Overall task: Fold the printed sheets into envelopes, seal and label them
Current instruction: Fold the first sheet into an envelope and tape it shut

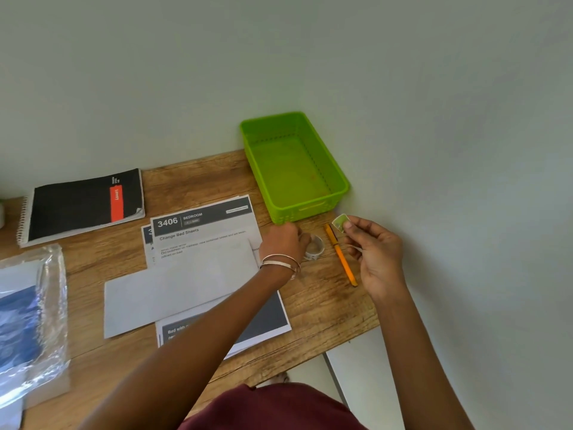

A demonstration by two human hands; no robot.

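A white envelope (179, 287) lies across a stack of printed sheets (204, 231) in the middle of the wooden desk (325, 308). To their right, my left hand (283, 242) grips a roll of clear tape (315, 249) that rests on the desk. My right hand (376, 252) is raised just right of the roll and pinches a short piece of tape (340, 222) between thumb and fingers. An orange pen (341, 254) lies on the desk between the two hands.
A green plastic basket (338, 181) stands at the back right against the wall. A black spiral notebook (80, 206) lies at the back left. A clear plastic packet of envelopes (28, 324) sits at the left edge. The desk's right edge runs just past my right hand.
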